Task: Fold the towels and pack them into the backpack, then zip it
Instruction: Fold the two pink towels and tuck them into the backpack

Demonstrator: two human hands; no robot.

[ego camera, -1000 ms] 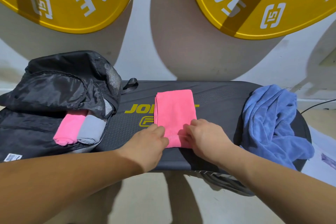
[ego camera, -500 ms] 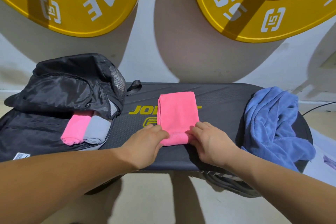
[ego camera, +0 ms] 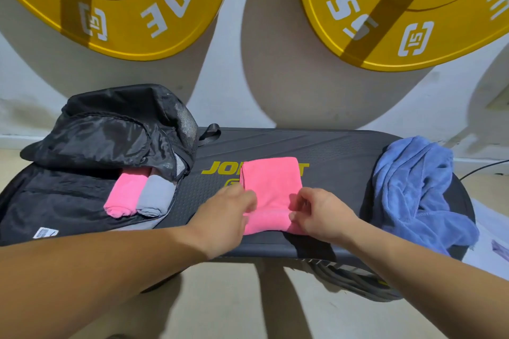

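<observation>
**Third towel mid-roll, one blue towel still to go**

The left hand [ego camera: 230,213] and the right hand [ego camera: 323,215] sit at the near end of the bright pink folded towel [ego camera: 271,181], one at each side. The fingers of both curl onto its turned-up edge. The left fingers are blurred, but both hands appear to pinch the cloth. This towel lies in the middle of the black textured platform with yellow lettering [ego camera: 338,151], its near end raised into a first small roll.

To the left, the black nylon backpack [ego camera: 82,143] lies unzipped on the platform's end. In its mouth a rolled pink towel [ego camera: 124,195] and a rolled grey towel [ego camera: 154,195] lie side by side, touching. At the right end sits the crumpled blue terry towel [ego camera: 413,187], not yet folded.

By my reading the task is about half done: two towels are packed, one is being rolled and one is untouched. Closing the zip comes last.

Count: four towels, one backpack, one platform, and two round yellow weight plates [ego camera: 132,36] on the wall behind.
</observation>
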